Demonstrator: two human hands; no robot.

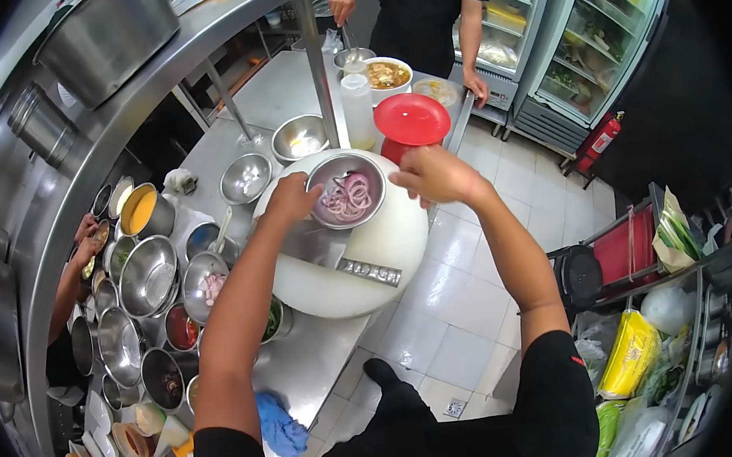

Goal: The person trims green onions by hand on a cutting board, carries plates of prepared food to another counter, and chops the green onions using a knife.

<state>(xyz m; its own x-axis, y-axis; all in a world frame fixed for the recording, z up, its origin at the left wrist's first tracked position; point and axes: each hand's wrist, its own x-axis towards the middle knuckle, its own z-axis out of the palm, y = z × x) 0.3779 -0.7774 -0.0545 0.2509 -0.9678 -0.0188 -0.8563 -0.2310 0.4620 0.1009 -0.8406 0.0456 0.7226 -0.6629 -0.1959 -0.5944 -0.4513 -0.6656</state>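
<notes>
A steel bowl (317,212) with sliced purple onion rings (351,197) stands on the round white cutting board (301,281). My left hand (292,198) grips the bowl's left rim. To the right of the bowl, my right hand (437,175) is raised with its fingers curled together; what they hold, if anything, is too small to make out. Just beyond that hand is a red round lid or plate (412,119) on a red container. A cleaver (369,271) lies on the board below the bowl, its wide blade partly under the bowl.
Steel bowls with ingredients (148,276) crowd the left side. A blue cloth (280,426) lies near the table edge. A clear bottle (358,113) and a soup bowl (388,74) stand behind the board. One person (426,9) stands across the table; another person's hands (88,242) show at left.
</notes>
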